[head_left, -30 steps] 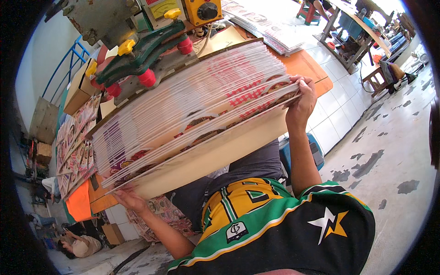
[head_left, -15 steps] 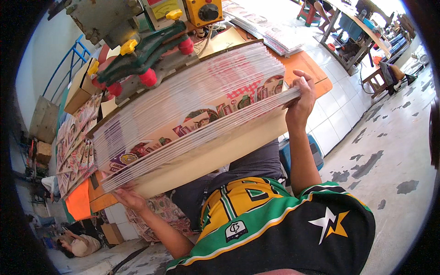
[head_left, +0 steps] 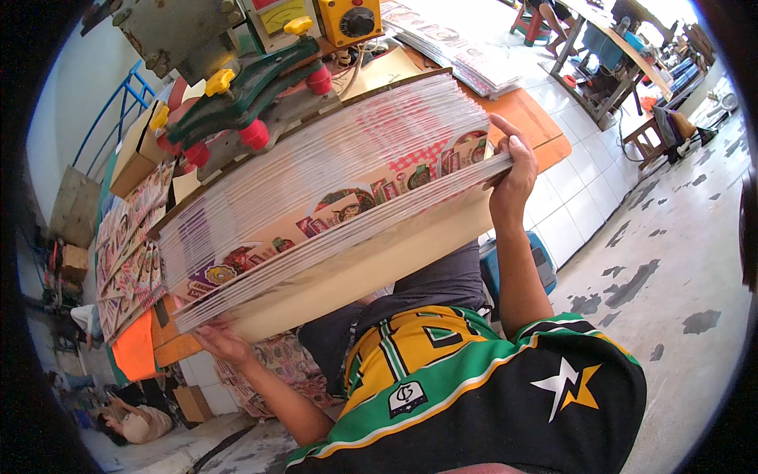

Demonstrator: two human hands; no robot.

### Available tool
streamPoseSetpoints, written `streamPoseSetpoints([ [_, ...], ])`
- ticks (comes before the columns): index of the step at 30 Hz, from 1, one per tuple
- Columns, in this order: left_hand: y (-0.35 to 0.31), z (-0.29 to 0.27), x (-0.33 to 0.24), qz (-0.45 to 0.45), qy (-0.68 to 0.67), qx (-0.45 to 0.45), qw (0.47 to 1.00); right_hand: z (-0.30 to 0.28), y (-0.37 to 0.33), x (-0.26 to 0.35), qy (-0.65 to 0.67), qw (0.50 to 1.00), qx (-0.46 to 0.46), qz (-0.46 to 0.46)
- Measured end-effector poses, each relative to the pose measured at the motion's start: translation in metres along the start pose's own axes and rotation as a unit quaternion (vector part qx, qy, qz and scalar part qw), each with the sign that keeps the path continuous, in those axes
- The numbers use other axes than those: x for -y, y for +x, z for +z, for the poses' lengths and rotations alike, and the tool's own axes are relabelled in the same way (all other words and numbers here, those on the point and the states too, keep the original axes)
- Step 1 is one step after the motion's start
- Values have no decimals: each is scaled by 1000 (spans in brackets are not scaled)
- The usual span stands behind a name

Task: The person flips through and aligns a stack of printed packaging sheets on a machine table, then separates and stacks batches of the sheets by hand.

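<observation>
A thick bundle of printed plastic sheets [head_left: 316, 221] with food pictures lies fanned in front of me, its clear edges layered in many thin lines. My left hand [head_left: 225, 344] holds its near left corner from below, fingers partly hidden under the sheets. At the right end, my right hand [head_left: 515, 174] grips the near layers, with a finger stretched up along the edge. A plain cream sheet [head_left: 371, 276] hangs below the near edge, above my lap. Beyond the bundle stands a machine with a green clamp bar [head_left: 245, 99], yellow knobs and red round feet.
An orange-brown table [head_left: 545, 126] carries the bundle. More printed sheets lie at the left [head_left: 130, 261] and in a flat stack [head_left: 458, 55] at the far right. An orange sheet [head_left: 136, 347] hangs off the left edge. A blue box [head_left: 537, 265] stands beside my right leg.
My right hand has shifted its fingers slightly at the bundle's right end, one now stretching farther along the edge. The sheets and my left hand have hardly moved.
</observation>
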State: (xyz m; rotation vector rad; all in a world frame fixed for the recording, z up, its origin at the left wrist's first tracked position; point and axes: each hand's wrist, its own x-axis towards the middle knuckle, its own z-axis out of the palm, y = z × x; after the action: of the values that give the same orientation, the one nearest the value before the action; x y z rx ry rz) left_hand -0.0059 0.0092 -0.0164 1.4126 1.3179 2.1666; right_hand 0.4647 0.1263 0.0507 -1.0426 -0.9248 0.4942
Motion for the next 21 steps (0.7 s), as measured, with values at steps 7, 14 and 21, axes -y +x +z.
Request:
streamPoseSetpoints([
  [7, 0, 5, -5, 10, 16, 2, 1000, -1, 0, -2, 4, 1000, -7, -4],
  [14, 1, 2, -3, 25, 36, 10, 999, 6, -5, 10, 31, 999, -15, 24],
  [21, 1, 7, -9, 26, 39, 8, 999, -1, -2, -5, 24, 999, -25, 3],
])
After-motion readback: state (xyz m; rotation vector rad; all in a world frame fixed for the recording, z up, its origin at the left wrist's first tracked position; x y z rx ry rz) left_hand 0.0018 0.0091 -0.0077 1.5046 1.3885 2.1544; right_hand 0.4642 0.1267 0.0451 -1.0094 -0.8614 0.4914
